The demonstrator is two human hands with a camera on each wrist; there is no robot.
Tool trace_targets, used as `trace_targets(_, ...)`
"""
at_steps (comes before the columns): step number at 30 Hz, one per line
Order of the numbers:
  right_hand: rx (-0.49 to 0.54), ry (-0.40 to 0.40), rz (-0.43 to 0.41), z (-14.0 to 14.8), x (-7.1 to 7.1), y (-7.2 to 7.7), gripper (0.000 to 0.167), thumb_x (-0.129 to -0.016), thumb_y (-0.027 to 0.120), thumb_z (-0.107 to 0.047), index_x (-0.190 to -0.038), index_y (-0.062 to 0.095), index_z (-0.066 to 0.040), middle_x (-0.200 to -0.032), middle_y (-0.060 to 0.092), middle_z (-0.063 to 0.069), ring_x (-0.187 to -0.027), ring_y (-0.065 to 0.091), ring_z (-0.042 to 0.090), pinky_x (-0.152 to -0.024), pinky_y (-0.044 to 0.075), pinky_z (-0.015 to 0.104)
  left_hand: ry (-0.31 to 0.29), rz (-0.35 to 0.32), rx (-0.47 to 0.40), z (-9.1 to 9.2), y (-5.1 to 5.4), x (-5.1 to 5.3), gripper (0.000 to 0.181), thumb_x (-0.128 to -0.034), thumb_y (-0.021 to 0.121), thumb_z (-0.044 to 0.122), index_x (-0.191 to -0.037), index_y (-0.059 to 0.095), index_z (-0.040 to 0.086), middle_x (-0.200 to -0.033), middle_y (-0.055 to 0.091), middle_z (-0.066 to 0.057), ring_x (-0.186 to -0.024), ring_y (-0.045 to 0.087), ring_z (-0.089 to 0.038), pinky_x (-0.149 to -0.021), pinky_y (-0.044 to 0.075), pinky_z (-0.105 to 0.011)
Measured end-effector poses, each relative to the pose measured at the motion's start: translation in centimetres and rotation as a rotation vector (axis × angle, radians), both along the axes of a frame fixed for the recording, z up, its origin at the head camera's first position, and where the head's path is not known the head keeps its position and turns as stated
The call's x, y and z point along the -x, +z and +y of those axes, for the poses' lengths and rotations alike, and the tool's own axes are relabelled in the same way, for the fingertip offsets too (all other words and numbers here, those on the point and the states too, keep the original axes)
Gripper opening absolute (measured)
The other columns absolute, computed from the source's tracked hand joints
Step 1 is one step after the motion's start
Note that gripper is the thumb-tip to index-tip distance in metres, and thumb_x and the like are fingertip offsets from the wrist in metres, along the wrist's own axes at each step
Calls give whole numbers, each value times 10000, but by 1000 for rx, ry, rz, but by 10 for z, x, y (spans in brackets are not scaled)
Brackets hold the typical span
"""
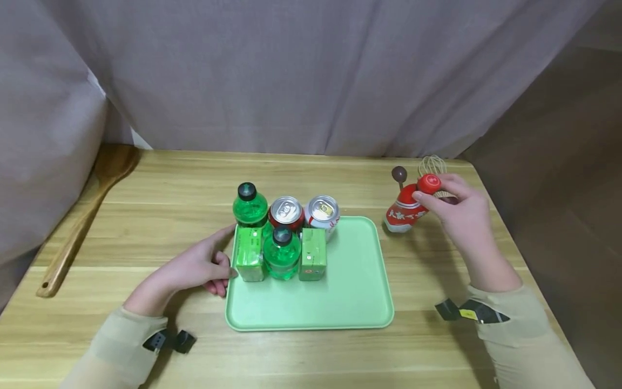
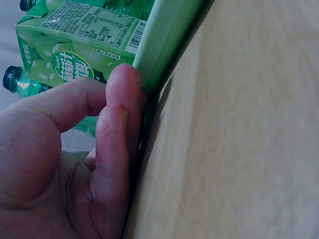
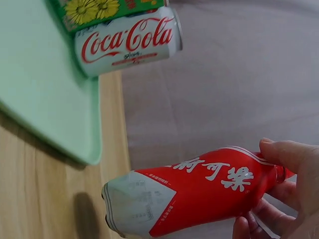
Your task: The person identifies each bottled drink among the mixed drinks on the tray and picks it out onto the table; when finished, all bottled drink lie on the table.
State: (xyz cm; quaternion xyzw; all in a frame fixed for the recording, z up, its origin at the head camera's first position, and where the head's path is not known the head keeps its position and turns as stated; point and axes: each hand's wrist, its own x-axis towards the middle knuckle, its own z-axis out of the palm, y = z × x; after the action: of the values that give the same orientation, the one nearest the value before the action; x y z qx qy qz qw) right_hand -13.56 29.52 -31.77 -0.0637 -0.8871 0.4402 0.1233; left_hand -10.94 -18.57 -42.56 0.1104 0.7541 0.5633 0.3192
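My right hand (image 1: 464,210) pinches a small cola bottle (image 3: 209,189) with a red label and red cap by its neck. The bottle is tilted, base toward the tray, and appears raised off the table right of it. On the left side of a light green tray (image 1: 350,302), my left hand (image 1: 196,265) holds the rim, index finger stretched along it, other fingers bent. Grouped at the tray's left are two green bottles (image 1: 282,254), two green juice boxes (image 1: 313,254), a red can (image 1: 286,212) and a white Coca-Cola can (image 3: 129,42).
A wooden spatula (image 1: 92,216) lies along the table's left side. Behind my right hand are a whisk (image 1: 431,165) and a dark round-headed utensil (image 1: 399,174), partly hidden. Grey cloth (image 1: 272,81) hangs at the back of the wooden table (image 1: 160,189).
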Motion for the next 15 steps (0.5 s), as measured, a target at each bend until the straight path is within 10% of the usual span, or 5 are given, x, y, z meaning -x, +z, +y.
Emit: trace_targets(15,-23,-17,-59,8,1,-13,504,-906,796,-391,-1306,725,-94,-1155,585,-139,-1075,533,68,-791,479,83,0,-9,-5,-2,0,0,1099,-906,712,4,-1674,-51,187,-750,648,-146,-618,711,-329,-530,628,-414)
